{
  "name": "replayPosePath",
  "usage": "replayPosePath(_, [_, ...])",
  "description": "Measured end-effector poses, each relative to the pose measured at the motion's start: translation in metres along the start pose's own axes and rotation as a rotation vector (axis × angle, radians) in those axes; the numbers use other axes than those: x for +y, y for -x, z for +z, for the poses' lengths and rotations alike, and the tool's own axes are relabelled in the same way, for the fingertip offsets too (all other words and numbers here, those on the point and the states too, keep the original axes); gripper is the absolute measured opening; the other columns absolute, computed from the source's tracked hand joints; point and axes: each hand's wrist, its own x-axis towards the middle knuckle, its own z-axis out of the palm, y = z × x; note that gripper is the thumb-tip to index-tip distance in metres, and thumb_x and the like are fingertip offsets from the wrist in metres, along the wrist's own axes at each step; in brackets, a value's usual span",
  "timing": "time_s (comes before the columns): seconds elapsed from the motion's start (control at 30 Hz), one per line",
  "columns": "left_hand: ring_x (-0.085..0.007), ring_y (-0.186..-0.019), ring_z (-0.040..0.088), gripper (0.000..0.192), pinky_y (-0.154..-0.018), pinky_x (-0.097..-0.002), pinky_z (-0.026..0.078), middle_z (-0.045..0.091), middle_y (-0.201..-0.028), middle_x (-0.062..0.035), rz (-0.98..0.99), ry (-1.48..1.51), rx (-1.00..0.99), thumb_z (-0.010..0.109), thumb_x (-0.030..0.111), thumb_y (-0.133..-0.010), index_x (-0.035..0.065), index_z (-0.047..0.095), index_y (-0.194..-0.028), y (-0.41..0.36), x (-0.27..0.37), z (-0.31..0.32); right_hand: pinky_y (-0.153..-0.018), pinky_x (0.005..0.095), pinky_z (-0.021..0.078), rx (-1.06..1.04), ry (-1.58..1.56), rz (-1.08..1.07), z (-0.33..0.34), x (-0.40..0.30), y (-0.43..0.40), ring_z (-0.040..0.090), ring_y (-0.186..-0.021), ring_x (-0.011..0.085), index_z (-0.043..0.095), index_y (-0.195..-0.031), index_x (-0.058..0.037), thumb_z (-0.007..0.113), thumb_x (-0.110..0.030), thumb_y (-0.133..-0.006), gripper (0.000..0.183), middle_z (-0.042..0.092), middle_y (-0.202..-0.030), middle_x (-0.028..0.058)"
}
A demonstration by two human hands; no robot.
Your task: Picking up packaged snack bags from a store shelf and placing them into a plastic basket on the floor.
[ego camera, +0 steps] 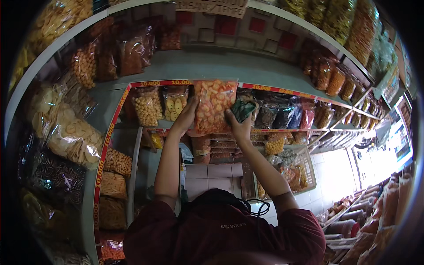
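Observation:
A clear plastic bag of round orange-red chips (214,107) is upright in front of me, before the edge of a grey shelf. My left hand (186,116) grips its left side. At its lower right side is my right hand (240,124), the thumb by the bag and a crumpled green patterned cloth (244,109) held in the fingers. Just left of my left hand stand a bag of pale yellow pieces with dark dots (175,107) and a bag of round beige snacks (148,107).
The grey shelf (212,66) has snack bags at both ends. Large bags of pale chips (74,129) lie at left. More bags line the lower shelf at right. A plastic crate (309,169) with bags stands low at right, on a tiled floor (323,172).

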Motion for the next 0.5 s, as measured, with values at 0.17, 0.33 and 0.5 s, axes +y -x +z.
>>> replayPosePath(0.17, [-0.0209, -0.124, 0.044, 0.086, -0.102, -0.0340, 0.033, 0.045, -0.136, -0.0147, 0.207, -0.253, 0.234, 0.045, 0.068, -0.084, 0.0038, 0.033, -0.140, -0.040, 0.041, -0.018, -0.081, 0.0294, 0.0482, -0.148, -0.115, -0.091, 0.044, -0.041, -0.058, 0.058, -0.094, 0.0173, 0.036, -0.121, -0.0022, 0.076, -0.019, -0.077, 0.062, 0.057, -0.104, 0.0102])
replayPosePath(0.33, [-0.0130, -0.078, 0.062, 0.062, -0.072, -0.0287, 0.048, 0.066, -0.089, -0.0057, 0.388, -0.428, 0.477, 0.067, 0.057, -0.077, 0.0032, 0.060, -0.106, -0.111, 0.085, -0.076, -0.078, 0.0280, 0.0485, -0.145, 0.043, -0.492, 0.115, -0.047, -0.155, 0.058, -0.090, 0.0151, 0.040, -0.116, -0.0028, 0.077, -0.019, -0.075, 0.057, 0.059, -0.101, 0.0088])
replayPosePath(0.5, [-0.0204, -0.080, 0.066, 0.060, -0.074, -0.0317, 0.049, 0.068, -0.087, -0.0109, 0.584, -0.650, 0.653, 0.067, 0.057, -0.076, 0.0036, 0.062, -0.103, -0.192, 0.103, -0.125, -0.083, 0.0315, 0.0466, -0.299, -0.214, -0.085, 0.178, -0.025, -0.239, 0.058, -0.093, 0.0195, 0.041, -0.119, -0.0022, 0.073, -0.029, -0.079, 0.058, 0.058, -0.105, 0.0112])
